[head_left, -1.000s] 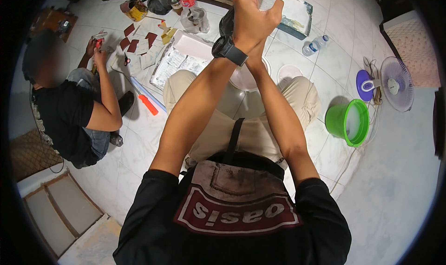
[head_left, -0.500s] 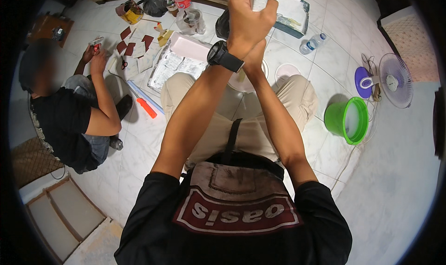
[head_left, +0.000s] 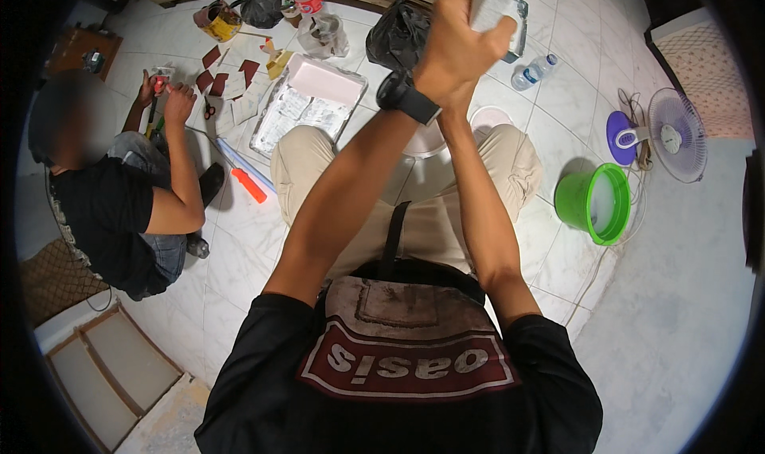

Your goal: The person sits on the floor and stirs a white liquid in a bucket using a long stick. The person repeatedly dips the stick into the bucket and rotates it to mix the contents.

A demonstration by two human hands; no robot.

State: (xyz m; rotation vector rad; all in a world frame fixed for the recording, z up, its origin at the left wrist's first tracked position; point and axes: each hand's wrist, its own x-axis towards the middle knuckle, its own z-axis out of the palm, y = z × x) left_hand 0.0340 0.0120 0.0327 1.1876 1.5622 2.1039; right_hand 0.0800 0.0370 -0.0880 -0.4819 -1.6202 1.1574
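My left hand [head_left: 464,48] is closed around a pale grey-white, straight-edged object [head_left: 490,0] at the top of the view; its upper end runs out of the picture. My right hand [head_left: 457,95] is just beneath my left one, mostly hidden by it, so its fingers do not show. Under my hands, between my knees, a pale round container [head_left: 422,145] is partly covered by my arms. A teal-rimmed tray [head_left: 518,36] lies behind the held object. Left of my hands are a black plastic bag [head_left: 390,36] and a white tray [head_left: 315,80] with paint-smeared contents.
A co-worker [head_left: 111,215] sits at left, handling a small red object [head_left: 159,81] near sandpaper pieces [head_left: 221,84] and an orange-handled tool [head_left: 249,185]. At right stand a water bottle [head_left: 527,75], purple fan [head_left: 677,135] and green bucket [head_left: 590,205]. Bags and cans line the back.
My hands and the held pale object have shifted to the right since half a second ago, uncovering more of the black bag and covering more of the teal-rimmed tray.
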